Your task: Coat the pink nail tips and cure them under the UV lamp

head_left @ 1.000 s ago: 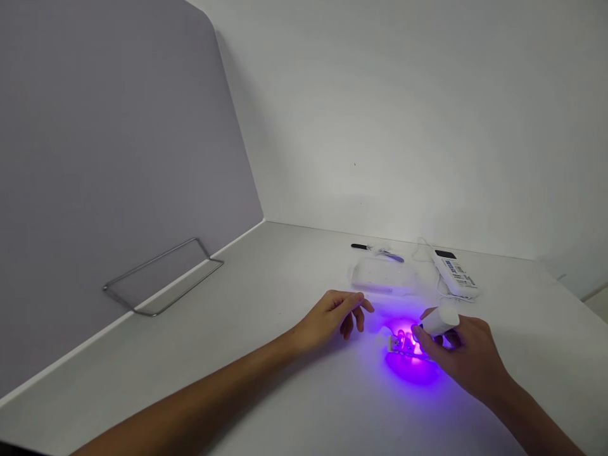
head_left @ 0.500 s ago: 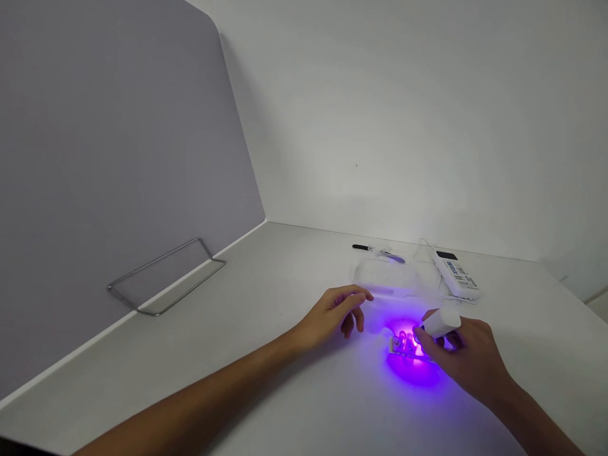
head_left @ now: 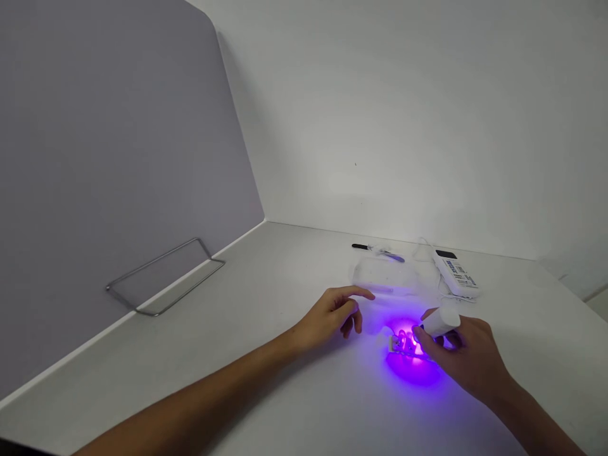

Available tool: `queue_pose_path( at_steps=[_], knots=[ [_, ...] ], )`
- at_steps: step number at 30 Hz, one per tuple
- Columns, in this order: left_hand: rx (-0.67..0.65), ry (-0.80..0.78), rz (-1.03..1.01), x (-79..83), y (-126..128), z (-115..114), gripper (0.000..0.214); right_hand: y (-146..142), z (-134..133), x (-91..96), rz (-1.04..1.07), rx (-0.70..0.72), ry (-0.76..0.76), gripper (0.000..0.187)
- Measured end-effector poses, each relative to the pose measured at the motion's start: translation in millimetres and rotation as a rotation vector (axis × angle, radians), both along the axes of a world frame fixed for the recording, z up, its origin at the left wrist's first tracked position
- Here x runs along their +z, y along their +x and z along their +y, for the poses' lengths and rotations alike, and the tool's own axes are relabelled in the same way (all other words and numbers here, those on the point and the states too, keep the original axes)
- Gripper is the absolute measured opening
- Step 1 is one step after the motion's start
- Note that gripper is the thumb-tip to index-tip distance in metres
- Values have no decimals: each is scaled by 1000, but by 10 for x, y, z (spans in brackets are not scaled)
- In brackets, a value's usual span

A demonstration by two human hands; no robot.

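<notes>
My right hand (head_left: 470, 358) is closed round a small white UV lamp (head_left: 441, 321), tilted with its lit end down to the left. Violet light falls on a small object with a pale block (head_left: 394, 344) at its left end and curved parts that the glare blurs. My right fingers partly cover its right end. My left hand (head_left: 330, 316) holds nothing; its index finger stretches forward and the other fingers curl loosely. That fingertip is close to the near edge of a clear plastic tray or lid (head_left: 384, 273); whether they touch, I cannot tell.
A white device with a dark screen (head_left: 458, 275) and a thin cable lies at the back right. Behind the clear plastic are a slim black-ended tool (head_left: 360, 246) and a white wrapped bundle (head_left: 380, 250). A wire frame (head_left: 166, 275) leans by the grey panel at left.
My left index finger has stretched out further while the thumb has drawn back slightly. My right hand and the lamp stay practically where they were.
</notes>
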State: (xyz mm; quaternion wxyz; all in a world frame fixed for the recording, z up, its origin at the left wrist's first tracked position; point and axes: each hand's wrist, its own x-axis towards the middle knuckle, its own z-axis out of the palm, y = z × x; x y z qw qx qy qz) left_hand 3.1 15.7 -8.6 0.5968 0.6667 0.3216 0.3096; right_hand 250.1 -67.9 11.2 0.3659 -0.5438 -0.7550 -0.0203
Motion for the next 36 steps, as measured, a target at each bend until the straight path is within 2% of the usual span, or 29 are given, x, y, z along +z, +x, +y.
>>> queue_pose_path(
  at_steps=[13,21,33,36],
  knots=[
    [21,-28,-20,80,18,-21,32,-2,-14,1,-21,-6,4,38],
    [-6,1,-1,33,5,-14,31,-15,-3,9,-7,3,36,40],
    [34,-13,-26,76,8,-33,29,7,-6,-28,-12,-14,10,38],
    [58,-20,-33,108,20,-51,36,12,1,-28,-13,-6,-3,37]
  ],
)
